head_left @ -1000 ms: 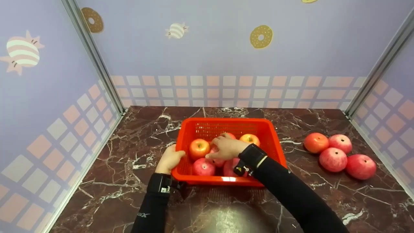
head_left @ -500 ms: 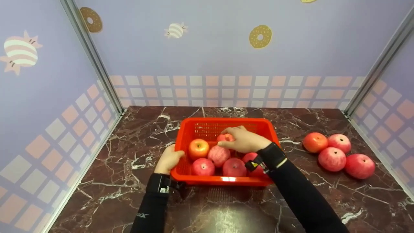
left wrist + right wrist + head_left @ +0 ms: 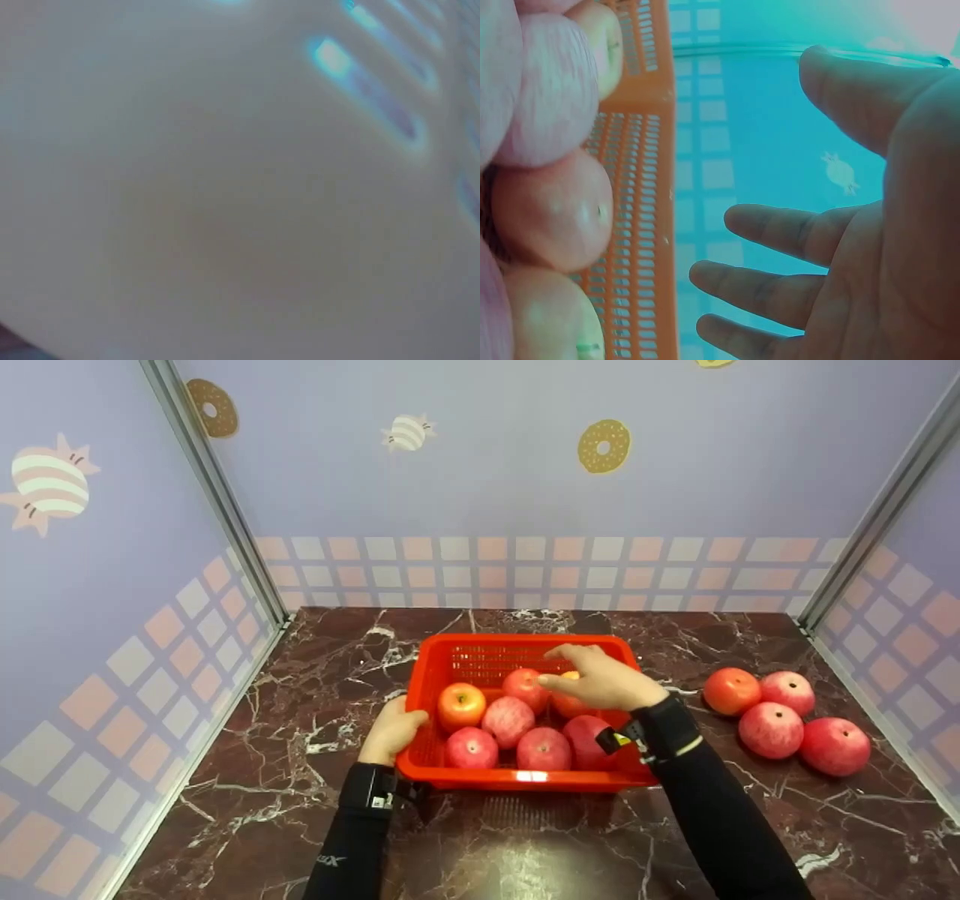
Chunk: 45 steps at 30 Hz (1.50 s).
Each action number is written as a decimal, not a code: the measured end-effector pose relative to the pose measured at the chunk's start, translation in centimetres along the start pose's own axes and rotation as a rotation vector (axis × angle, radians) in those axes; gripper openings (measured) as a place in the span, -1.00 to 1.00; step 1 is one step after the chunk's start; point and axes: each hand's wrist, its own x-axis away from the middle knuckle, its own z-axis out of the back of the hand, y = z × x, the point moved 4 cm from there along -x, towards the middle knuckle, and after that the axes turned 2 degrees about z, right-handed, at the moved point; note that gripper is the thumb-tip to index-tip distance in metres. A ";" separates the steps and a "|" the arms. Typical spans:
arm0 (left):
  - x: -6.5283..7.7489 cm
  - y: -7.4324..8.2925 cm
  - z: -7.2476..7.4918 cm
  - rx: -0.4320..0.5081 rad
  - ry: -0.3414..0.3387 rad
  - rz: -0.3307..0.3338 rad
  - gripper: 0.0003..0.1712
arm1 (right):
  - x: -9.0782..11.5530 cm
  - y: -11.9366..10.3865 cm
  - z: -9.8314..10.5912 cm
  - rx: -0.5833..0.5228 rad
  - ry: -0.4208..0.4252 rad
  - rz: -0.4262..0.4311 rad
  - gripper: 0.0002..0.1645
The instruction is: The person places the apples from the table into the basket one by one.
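Observation:
A red plastic basket (image 3: 525, 777) holds several apples, among them a yellow-red apple (image 3: 461, 706), a striped pink apple (image 3: 508, 721) and a dark red apple (image 3: 589, 741). My left hand (image 3: 391, 731) grips the basket's left rim, thumb over the edge. Over the right part of the basket, my right hand (image 3: 604, 679) is spread and holds nothing. It partly covers another yellow apple (image 3: 568, 703) in the head view. In the right wrist view the fingers (image 3: 769, 296) are apart, with a red apple (image 3: 555, 210) beyond them. Blurred slots of the basket (image 3: 367, 90) fill the left wrist view.
To the right, a cluster of red fruits (image 3: 772, 729) lies on the dark marbled tabletop (image 3: 315, 660). Patterned purple panels (image 3: 480, 487) close off the back and both sides.
My right hand has moved right and away from the apples in the middle of the basket, its fingers spreading. My left hand stays on the rim, and the basket has not moved.

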 end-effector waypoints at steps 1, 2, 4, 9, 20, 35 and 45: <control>0.0 0.0 0.0 -0.003 0.001 0.000 -0.60 | 0.2 0.2 0.3 -0.009 0.007 0.004 -0.16; 0.1 0.1 0.0 -0.004 0.002 -0.001 -0.59 | 0.4 0.4 0.5 -0.015 0.014 0.007 -0.15; 0.1 0.1 0.0 -0.001 -0.003 0.001 -0.57 | 0.9 0.9 1.1 -0.026 0.031 0.009 -0.18; 0.2 0.3 0.0 0.005 -0.012 0.007 -0.55 | 2.3 2.3 2.6 -0.030 0.084 -0.027 -0.17; 0.7 0.8 -0.1 -0.006 -0.023 0.003 -0.58 | 6.7 5.4 4.2 -0.078 0.188 -0.046 -0.17; 1.4 2.4 0.0 -0.036 -0.037 0.003 -0.55 | 13.0 8.9 6.1 -0.035 0.274 -0.228 -0.13; 0.0 0.1 0.2 -0.004 -0.002 0.009 -0.57 | 15.0 12.1 7.2 -0.016 0.295 -0.346 -0.06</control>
